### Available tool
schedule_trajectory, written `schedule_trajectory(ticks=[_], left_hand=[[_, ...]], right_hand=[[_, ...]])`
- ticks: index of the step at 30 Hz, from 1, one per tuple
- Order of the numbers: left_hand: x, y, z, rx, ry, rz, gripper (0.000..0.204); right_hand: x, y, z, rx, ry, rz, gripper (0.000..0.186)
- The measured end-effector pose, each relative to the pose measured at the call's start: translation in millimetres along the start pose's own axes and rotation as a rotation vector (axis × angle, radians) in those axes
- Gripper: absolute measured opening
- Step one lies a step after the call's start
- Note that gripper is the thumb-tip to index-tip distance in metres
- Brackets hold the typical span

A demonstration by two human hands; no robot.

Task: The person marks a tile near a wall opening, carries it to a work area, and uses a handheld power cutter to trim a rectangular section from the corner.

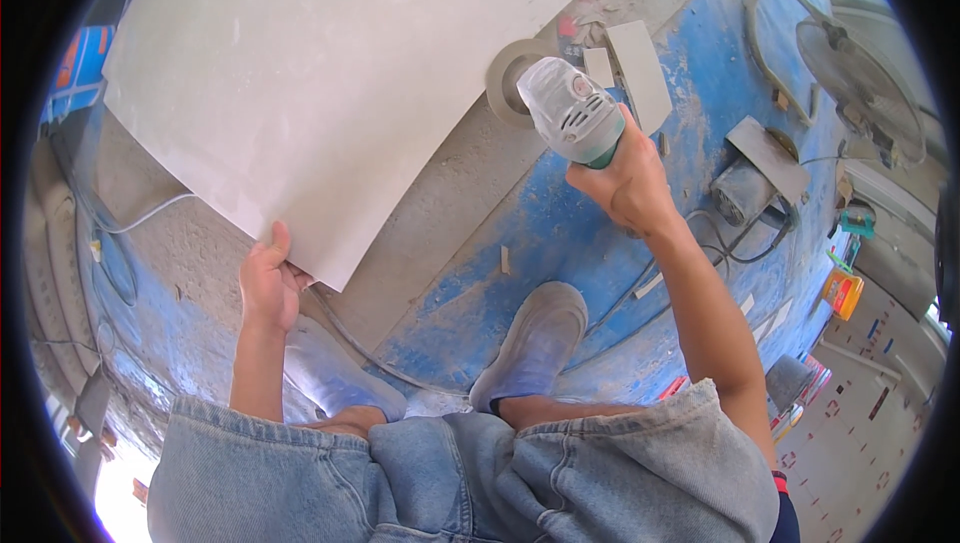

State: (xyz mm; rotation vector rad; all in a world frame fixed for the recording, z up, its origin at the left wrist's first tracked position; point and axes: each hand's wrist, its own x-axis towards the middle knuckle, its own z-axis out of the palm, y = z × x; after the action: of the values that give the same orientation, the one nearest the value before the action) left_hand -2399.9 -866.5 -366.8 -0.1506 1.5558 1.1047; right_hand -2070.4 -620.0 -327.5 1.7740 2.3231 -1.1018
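A large pale slab or tile (300, 83) fills the upper left, its near corner pointing toward me. My left hand (270, 283) pinches that corner, thumb on top and fingers curled beneath the edge. In my right hand (630, 183) is a dusty angle grinder (572, 111) with a teal and white body, gripped from behind. Its round grey disc (498, 83) sits right at the slab's right edge. Whether the disc touches the slab or is spinning, I cannot tell.
Beside the grinder lie pale offcuts (640, 78) and rubble. A dusty power tool (742, 191) with cables rests on the blue floor sheet (450, 288) at right, near a fan (858, 73). A cable (355, 343) runs by my shoes (535, 338). An orange box (843, 293) stands farther right.
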Motion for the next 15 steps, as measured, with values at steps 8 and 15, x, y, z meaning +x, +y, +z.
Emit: schedule_trajectory(ticks=[8,15], left_hand=[[-1,2,0,0.017,-0.015,0.001,0.053],[-2,2,1,0.016,0.011,-0.005,0.052]], right_hand=[[-13,-7,8,-0.092,-0.103,-0.068,0.054],[5,0,-6,-0.026,-0.028,0.010,0.053]])
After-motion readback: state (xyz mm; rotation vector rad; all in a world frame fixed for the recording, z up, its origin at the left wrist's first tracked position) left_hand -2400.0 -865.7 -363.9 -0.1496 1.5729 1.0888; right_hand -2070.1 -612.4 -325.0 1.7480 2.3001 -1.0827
